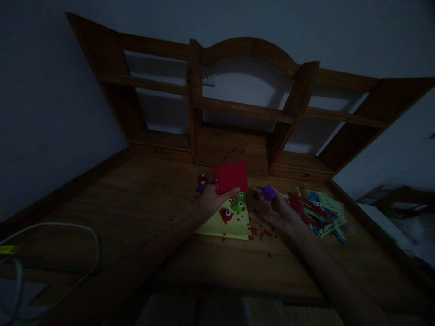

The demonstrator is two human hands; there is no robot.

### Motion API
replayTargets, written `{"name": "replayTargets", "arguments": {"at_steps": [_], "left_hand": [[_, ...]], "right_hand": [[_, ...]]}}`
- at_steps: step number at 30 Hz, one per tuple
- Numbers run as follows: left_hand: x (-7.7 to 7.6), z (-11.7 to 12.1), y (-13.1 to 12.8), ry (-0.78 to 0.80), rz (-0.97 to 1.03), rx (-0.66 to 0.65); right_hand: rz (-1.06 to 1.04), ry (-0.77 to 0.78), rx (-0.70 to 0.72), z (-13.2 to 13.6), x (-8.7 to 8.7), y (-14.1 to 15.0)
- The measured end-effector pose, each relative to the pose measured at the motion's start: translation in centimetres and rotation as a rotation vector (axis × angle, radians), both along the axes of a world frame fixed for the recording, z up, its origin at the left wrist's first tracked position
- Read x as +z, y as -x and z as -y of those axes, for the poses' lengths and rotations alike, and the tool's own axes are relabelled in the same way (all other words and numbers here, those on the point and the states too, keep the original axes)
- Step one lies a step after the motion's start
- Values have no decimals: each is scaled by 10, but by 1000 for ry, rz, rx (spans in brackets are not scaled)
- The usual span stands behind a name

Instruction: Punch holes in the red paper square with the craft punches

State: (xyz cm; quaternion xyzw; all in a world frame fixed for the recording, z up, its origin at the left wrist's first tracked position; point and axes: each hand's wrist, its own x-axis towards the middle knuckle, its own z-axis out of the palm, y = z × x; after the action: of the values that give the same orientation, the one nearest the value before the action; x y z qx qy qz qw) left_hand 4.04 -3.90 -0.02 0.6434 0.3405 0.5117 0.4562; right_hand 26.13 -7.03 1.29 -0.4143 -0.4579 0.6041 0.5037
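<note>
My left hand (211, 201) grips a red sheet of paper (231, 177) by its lower edge, thumb in front. Small cut-outs run along the paper's top and left edges. To the right, my right hand (277, 213) is turned palm up around a small purple paper punch (268, 193) with an eye on it. Below the red sheet lies a yellow sheet (220, 231), bearing a green punch (237, 206) and a red punch (226, 214). Another purple punch (201, 185) stands left of my left hand. Red paper bits (263, 233) are scattered between my hands.
A pile of punched paper strips (314, 208) in red, blue and pale yellow lies at the right on the wooden desk (112, 203). A wooden shelf unit (234, 113) rises at the back. A white cable (97, 244) loops at the left. The room is dim.
</note>
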Motion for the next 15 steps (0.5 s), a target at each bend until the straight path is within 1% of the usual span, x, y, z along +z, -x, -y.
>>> {"name": "replayTargets", "arguments": {"at_steps": [2,3,7,9,12,15], "left_hand": [[1,0,0,0,3,-9],[1,1,-1,1,6,-9],[6,4,0,-8,-6,30],[6,4,0,-23,-19,51],[6,4,-1,-33,-22,69],[8,6,-2,-36,-7,85]], "right_hand": [[-47,49,43,0,-4,3],[-52,51,45,1,-5,6],[57,-106,-88,7,-9,19],[104,-156,-128,10,-7,24],[167,-186,-148,12,-4,27],[248,-197,-140,14,-2,28]]}}
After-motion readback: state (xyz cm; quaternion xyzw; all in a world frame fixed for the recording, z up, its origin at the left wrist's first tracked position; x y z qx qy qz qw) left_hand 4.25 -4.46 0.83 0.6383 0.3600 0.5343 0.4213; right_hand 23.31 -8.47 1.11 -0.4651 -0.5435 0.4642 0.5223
